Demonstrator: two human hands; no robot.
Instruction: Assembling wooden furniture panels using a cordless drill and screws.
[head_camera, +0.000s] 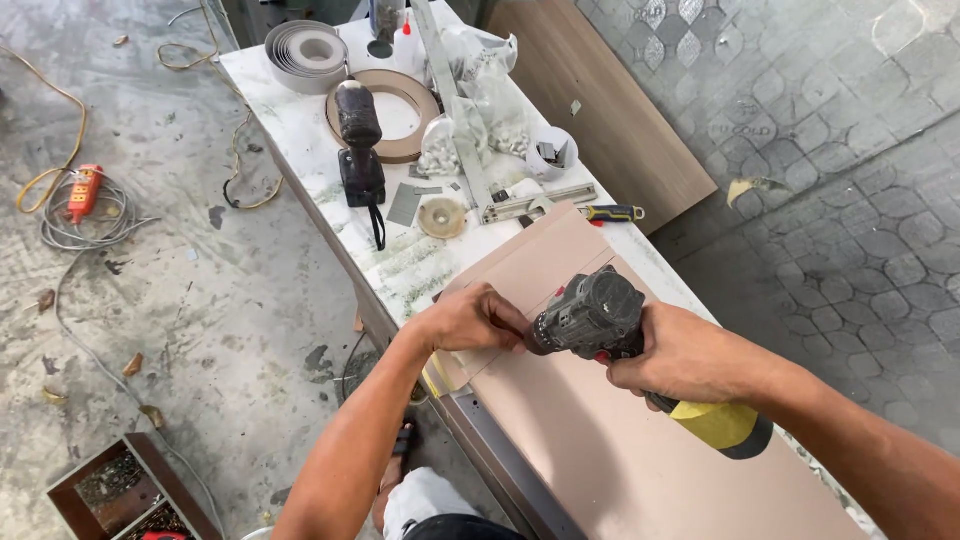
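**Two hands, one drill, one panel**

Both hands are busy. My right hand (690, 360) is wrapped tight around the grip of the cordless drill (598, 312), nose pointing toward my left. My left hand (470, 318) is pinched shut at the drill's tip, fingers bunched on something too small to make out, probably a screw or bit. All of it sits right on the pinkish-brown panel (610, 440) lying flat on the bench under both hands.

Feel-wise, I'd say the drill is chunky and top-heavy, rigid, with a yellow battery end (722, 424) sticking out past my wrist, so the handle is the only sane place to hold it. The panel looks stiff, smooth and a bit slippery, best grabbed by its edges.

Beyond my left hand there's a second drill (360, 150) lying on the marble benchtop (290, 120), rolls of edge banding (305, 52), and clear bags (480, 95) apparently stuffed with small hardware. Down on the floor, off to my left, a wooden box (125, 490) holds a pile of screws.
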